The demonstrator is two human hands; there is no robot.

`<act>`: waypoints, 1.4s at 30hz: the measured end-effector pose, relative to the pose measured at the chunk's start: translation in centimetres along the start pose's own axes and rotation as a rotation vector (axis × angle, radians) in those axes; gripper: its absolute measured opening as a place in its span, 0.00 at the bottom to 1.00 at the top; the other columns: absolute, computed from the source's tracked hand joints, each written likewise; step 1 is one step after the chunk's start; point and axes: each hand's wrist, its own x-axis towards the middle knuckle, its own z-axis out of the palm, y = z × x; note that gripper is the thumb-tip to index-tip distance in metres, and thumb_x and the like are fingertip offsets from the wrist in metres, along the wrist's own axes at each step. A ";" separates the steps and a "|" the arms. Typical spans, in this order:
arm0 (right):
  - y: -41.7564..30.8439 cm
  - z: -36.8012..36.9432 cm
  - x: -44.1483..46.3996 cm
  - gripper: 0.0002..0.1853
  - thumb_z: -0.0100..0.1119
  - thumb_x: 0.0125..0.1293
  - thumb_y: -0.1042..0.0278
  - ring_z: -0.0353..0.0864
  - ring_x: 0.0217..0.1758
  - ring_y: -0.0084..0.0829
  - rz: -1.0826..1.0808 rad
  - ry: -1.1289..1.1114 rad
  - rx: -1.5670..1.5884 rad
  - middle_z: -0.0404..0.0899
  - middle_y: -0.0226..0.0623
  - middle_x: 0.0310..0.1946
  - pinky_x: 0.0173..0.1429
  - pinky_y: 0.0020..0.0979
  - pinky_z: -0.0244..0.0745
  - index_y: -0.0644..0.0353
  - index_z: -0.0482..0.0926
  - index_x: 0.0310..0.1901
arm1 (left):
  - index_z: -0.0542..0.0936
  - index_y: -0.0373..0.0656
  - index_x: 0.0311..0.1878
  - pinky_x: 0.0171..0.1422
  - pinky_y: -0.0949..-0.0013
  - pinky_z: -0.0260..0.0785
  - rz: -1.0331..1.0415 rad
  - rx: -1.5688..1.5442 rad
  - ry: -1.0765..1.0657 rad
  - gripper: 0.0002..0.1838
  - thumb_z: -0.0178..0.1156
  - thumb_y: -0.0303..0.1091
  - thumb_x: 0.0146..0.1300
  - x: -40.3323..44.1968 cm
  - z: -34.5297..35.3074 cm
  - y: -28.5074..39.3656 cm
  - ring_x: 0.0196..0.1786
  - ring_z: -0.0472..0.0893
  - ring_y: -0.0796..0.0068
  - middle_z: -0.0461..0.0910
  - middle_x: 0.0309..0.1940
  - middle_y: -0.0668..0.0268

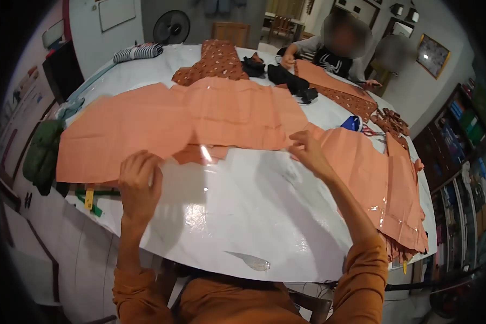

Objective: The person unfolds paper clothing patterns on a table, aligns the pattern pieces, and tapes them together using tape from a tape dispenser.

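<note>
"Taking the brown patterned cloth (221, 59) as our landmark, where is the orange cloth (140, 119) lying?"

"It is lying spread out on the surface (221, 216), along the near side of the brown patterned cloth."

"Which way is its long axis running?"

"Crosswise to the wearer. Its broad end is pointing left of the brown patterned cloth; its other end is pointing right of it, where a second stretch of orange (356, 167) is spreading. I cannot tell whether the two are joined."

"And the hands?"

"The left hand (140, 181) is bending its fingers over the near edge, to the near left of the brown patterned cloth; its fingertips are hiding, so I cannot tell whether they are gripping. The right hand (310, 154), to the near right of that landmark, is curling thumb and forefinger beside the near corner; I cannot tell whether they are pinching fabric."

"What else is lying around?"

"A striped roll (138, 52) is sitting left of the brown patterned cloth."
</note>
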 end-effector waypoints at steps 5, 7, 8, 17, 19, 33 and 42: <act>1.4 0.9 3.2 0.37 0.60 0.60 0.71 0.81 0.39 0.37 0.375 -0.024 0.404 0.72 0.57 0.53 0.32 0.38 0.79 0.74 0.58 0.69 | 0.79 0.36 0.33 0.55 0.47 0.72 0.192 -0.162 -0.145 0.09 0.63 0.24 0.46 -4.2 -3.8 6.3 0.43 0.80 0.50 0.79 0.36 0.54; 1.7 1.9 5.0 0.39 0.60 0.59 0.72 0.81 0.35 0.35 0.421 -0.012 0.527 0.73 0.55 0.50 0.28 0.37 0.77 0.74 0.53 0.70 | 0.79 0.36 0.35 0.59 0.41 0.70 0.268 -0.318 -0.252 0.11 0.65 0.26 0.46 -6.0 -4.7 9.0 0.44 0.80 0.53 0.79 0.38 0.53; 1.9 2.4 5.7 0.40 0.59 0.59 0.72 0.81 0.33 0.35 0.427 0.013 0.539 0.75 0.54 0.48 0.27 0.36 0.76 0.74 0.51 0.71 | 0.80 0.37 0.36 0.61 0.39 0.68 0.300 -0.399 -0.297 0.11 0.65 0.27 0.48 -6.7 -4.9 10.2 0.46 0.80 0.55 0.79 0.38 0.55; 0.8 4.9 8.3 0.30 0.56 0.58 0.77 0.78 0.22 0.32 0.454 0.071 0.424 0.78 0.44 0.31 0.24 0.34 0.76 0.73 0.63 0.63 | 0.77 0.44 0.59 0.73 0.29 0.45 0.417 -0.854 -0.910 0.21 0.57 0.48 0.71 -7.0 -3.7 10.8 0.74 0.63 0.56 0.73 0.62 0.59; 0.3 4.8 8.8 0.21 0.53 0.59 0.79 0.78 0.23 0.31 0.423 0.069 0.468 0.77 0.42 0.31 0.24 0.34 0.77 0.72 0.72 0.55 | 0.73 0.43 0.64 0.72 0.23 0.38 0.370 -0.572 -0.887 0.28 0.53 0.54 0.71 -8.6 -2.1 10.0 0.78 0.54 0.48 0.66 0.68 0.52; -14.9 -9.4 12.1 0.05 0.53 0.54 0.86 0.75 0.28 0.24 -0.245 0.524 0.934 0.77 0.34 0.27 0.32 0.25 0.72 0.71 0.79 0.31 | 0.58 0.45 0.76 0.71 0.20 0.39 0.382 -0.305 -0.912 0.44 0.47 0.68 0.68 -8.5 4.1 13.6 0.79 0.43 0.34 0.45 0.78 0.44; -17.0 -24.2 -1.4 0.20 0.58 0.68 0.79 0.79 0.54 0.28 -0.257 0.641 0.777 0.78 0.39 0.53 0.62 0.24 0.75 0.71 0.73 0.61 | 0.62 0.46 0.74 0.75 0.39 0.50 0.450 -0.391 -0.842 0.41 0.53 0.63 0.66 -3.2 12.9 16.4 0.77 0.51 0.41 0.51 0.77 0.47</act>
